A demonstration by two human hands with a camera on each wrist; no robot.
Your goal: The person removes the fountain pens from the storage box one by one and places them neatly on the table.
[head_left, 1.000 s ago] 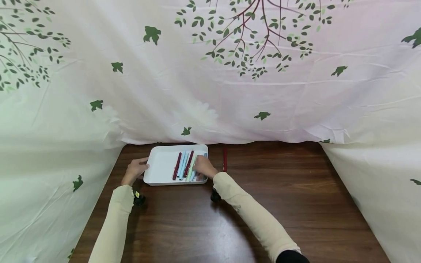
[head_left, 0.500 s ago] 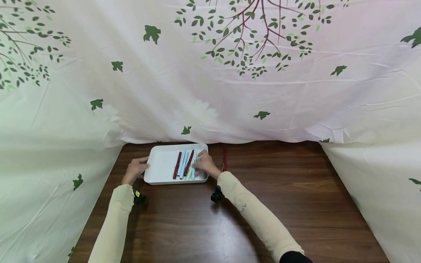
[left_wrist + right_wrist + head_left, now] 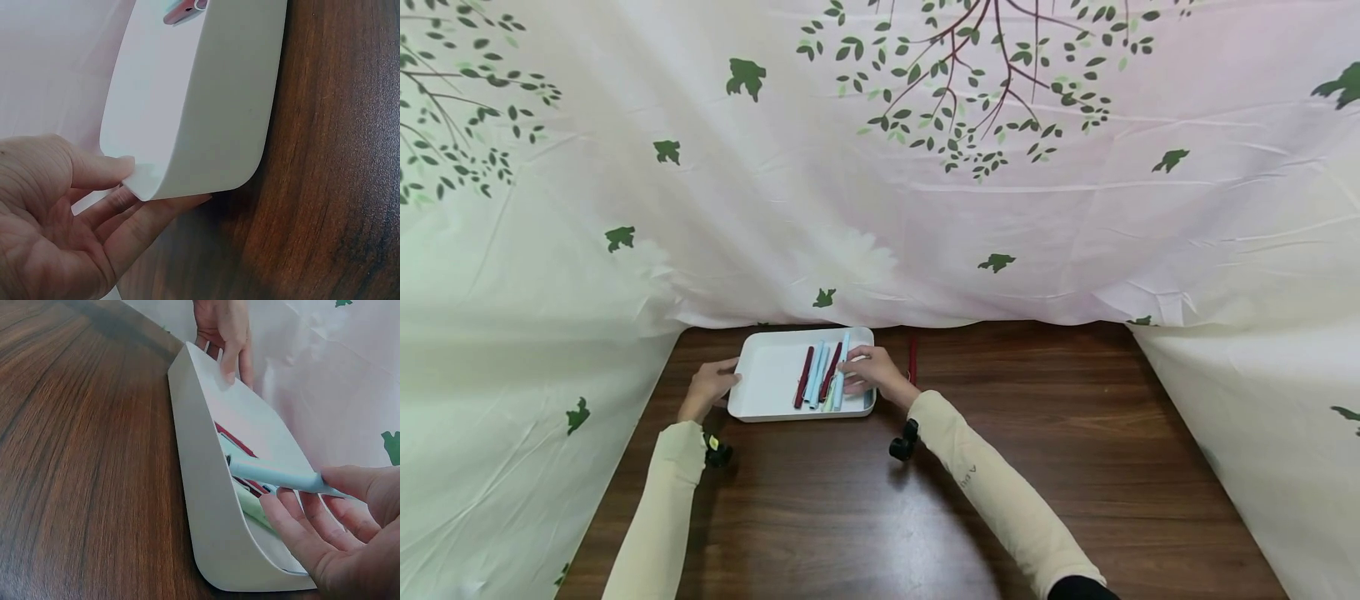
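Observation:
A white tray (image 3: 763, 387) lies at the back left of the table. My left hand (image 3: 707, 387) grips its left end; in the left wrist view the thumb is on the rim and the fingers are under the edge. My right hand (image 3: 878, 373) pinches a light blue pen (image 3: 275, 475) between thumb and fingers, above the tray's right part. Left of it in the tray lie a dark red pen (image 3: 803, 377), light blue pens (image 3: 815, 382) and another dark red pen (image 3: 831, 371). A pale green pen (image 3: 251, 505) lies under the held one, partly hidden.
A thin dark red pen-like stick (image 3: 913, 358) lies on the brown wooden table (image 3: 1037, 433), right of the tray and partly behind the right wrist. A leaf-printed white cloth (image 3: 910, 233) hangs along the table's back and sides.
My right hand has moved slightly right and its fingers have loosened, while the light blue pen has come into view, turned more lengthwise beside the red one. My left hand stays on the tray.

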